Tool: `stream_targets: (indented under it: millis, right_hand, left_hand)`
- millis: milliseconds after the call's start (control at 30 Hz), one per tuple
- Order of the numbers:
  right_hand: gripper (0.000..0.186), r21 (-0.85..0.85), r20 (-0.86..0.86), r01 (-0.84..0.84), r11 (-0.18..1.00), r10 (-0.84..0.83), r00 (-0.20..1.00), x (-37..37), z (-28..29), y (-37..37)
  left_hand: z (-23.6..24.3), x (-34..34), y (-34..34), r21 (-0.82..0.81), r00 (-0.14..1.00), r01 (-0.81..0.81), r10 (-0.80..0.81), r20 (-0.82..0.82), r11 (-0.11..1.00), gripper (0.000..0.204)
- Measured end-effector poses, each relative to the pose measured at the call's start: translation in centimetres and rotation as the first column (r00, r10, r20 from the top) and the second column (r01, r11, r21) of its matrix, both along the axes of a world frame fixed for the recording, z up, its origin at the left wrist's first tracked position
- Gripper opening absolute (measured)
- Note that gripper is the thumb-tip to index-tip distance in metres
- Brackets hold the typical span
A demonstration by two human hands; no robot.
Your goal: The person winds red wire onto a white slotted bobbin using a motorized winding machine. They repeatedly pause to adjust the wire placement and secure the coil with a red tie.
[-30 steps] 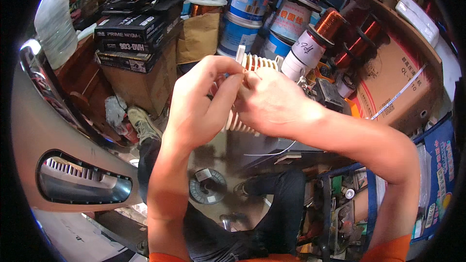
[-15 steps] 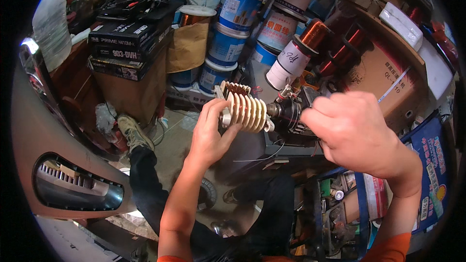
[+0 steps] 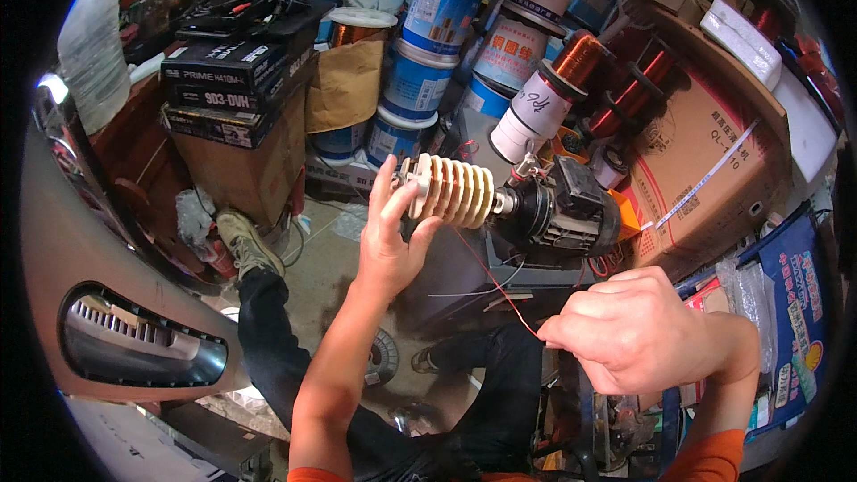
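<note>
A cream ribbed winding former (image 3: 451,189) sits on the shaft of a black motor (image 3: 561,207). My left hand (image 3: 390,236) cups the former's left end, fingers spread against it. A thin copper wire (image 3: 496,284) runs from the former down and to the right into my right hand (image 3: 629,328), which pinches it in a closed fist, lower and nearer to me than the motor.
Copper wire spools (image 3: 553,85) and blue-and-white cans (image 3: 427,31) crowd the space behind the motor. Cardboard boxes (image 3: 696,152) stand right, black boxes (image 3: 223,89) on a carton left. A grey curved panel (image 3: 125,339) fills the lower left. My legs and shoe (image 3: 237,241) are below.
My right hand has left the former and drawn down and right, pulling the wire out. My left hand stays on the former's end.
</note>
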State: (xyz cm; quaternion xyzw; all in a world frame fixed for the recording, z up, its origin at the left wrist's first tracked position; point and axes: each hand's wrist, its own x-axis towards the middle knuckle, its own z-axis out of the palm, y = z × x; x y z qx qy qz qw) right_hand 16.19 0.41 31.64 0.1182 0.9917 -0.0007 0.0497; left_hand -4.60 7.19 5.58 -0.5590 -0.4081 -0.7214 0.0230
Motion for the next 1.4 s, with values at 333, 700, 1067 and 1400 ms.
stream_targets:
  millis: [333,700,1067,1400]
  right_hand:
    - [0.026,-0.105,-0.050,0.028,0.994,-0.033,0.998,1.9,-1.0,-0.3]
    - [0.028,-0.277,0.039,-0.110,0.955,0.125,0.991,3.2,-1.4,-1.7]
    - [0.024,-0.854,-0.458,-0.514,0.075,-0.577,0.676,1.0,-4.4,1.6]
    - [0.023,-0.158,-0.924,-0.137,0.978,-0.097,0.370,-7.5,-1.8,12.1]
  left_hand:
    - [1.8,-0.6,0.9,-0.114,0.996,-0.083,0.084,0.000,0.990,0.039]
    - [3.5,-1.0,3.0,-0.168,0.990,-0.131,0.122,-0.066,0.977,0.025]
    - [1.8,-2.4,3.0,-0.231,0.990,0.140,-0.129,0.062,0.963,0.023]
    - [0.6,-2.8,3.2,-0.017,0.837,0.525,-0.513,0.190,0.851,0.017]
